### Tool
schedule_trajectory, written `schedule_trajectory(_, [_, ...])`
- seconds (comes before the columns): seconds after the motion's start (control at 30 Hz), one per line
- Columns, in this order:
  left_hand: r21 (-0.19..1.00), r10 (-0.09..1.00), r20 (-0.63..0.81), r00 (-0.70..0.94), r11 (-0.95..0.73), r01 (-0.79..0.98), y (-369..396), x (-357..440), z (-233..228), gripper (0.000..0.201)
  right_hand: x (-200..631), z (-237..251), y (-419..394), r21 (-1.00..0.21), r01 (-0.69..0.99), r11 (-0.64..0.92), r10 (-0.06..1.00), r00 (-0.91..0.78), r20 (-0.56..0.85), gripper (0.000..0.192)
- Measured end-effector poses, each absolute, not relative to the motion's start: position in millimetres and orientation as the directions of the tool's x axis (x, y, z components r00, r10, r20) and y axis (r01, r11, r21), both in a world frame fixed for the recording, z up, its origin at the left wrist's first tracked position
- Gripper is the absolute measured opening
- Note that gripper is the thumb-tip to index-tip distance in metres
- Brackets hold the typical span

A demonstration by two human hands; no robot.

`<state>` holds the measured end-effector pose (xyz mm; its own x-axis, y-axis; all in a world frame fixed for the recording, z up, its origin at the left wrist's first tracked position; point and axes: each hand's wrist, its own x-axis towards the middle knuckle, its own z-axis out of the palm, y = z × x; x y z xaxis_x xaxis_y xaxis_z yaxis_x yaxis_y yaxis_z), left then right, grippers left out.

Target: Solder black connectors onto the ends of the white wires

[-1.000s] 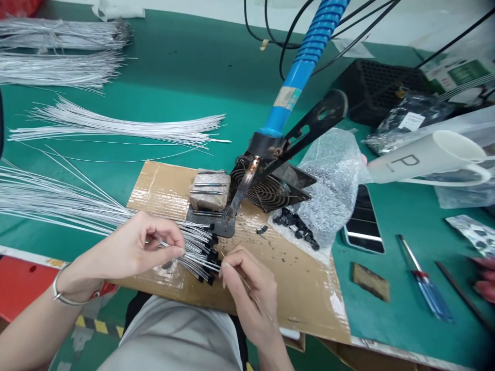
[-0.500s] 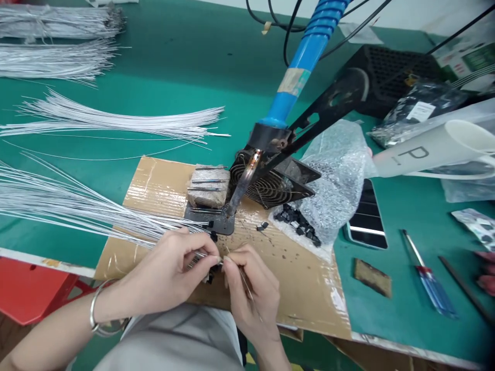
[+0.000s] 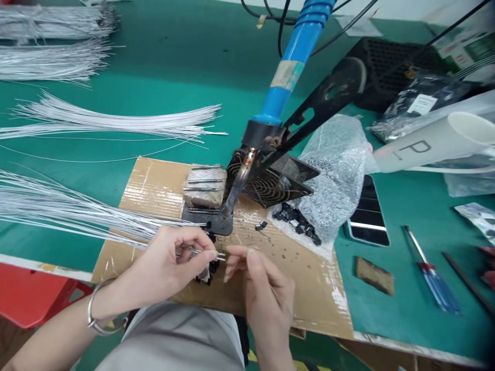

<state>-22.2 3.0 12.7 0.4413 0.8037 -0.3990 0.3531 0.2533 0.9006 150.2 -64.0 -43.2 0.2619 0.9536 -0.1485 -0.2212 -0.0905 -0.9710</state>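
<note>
My left hand [image 3: 176,260] pinches the tip of one thin silver wire [image 3: 199,252] pulled from a fanned wire bundle [image 3: 73,214] lying over the taped cardboard sheet [image 3: 309,278]. Small black caps [image 3: 207,270] sit on wire ends just below that hand. My right hand [image 3: 263,288] is a finger's width to the right of the wire tip, fingers curled, with a thin solder strand running under its palm. A blue-handled soldering iron [image 3: 270,98] rests in its black stand [image 3: 211,224] just behind both hands.
A small fan [image 3: 266,185], a brown sponge block [image 3: 204,185] and bubble wrap with several black parts [image 3: 297,221] sit on the cardboard. Phone [image 3: 365,211], screwdriver [image 3: 429,270], white tube [image 3: 429,147] lie right. More wire bundles [image 3: 96,121] lie left. Another person's fingertips [image 3: 488,265] show at the right edge.
My left hand slid right along the bundle and now holds a single wire out by its tip. My right hand drew slightly away from it, fingers loosened.
</note>
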Motion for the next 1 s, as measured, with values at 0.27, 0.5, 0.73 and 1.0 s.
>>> schedule_trajectory(0.27, [0.893, 0.830, -0.386, 0.402, 0.226, 0.390, -3, -26, 7, 0.026, 136, -35, -62, -0.968, -0.238, -0.083, 0.967, 0.214, -0.135, 0.010])
schedule_trajectory(0.5, [0.906, 0.860, -0.337, 0.382, 0.186, 0.380, -8, -26, 4, 0.025, 131, -24, -63, -0.883, -0.391, -0.260, 0.907, 0.214, -0.361, 0.010])
schedule_trajectory(0.73, [0.912, 0.867, -0.314, 0.388, 0.161, 0.377, -10, -25, 6, 0.025, 132, -24, -62, -0.836, -0.463, -0.295, 0.896, 0.170, -0.410, 0.018])
schedule_trajectory(1.0, [0.912, 0.865, -0.295, 0.406, 0.128, 0.391, -9, -24, 10, 0.021, 146, -32, -58, -0.780, -0.494, -0.383, 0.899, -0.007, -0.437, 0.022])
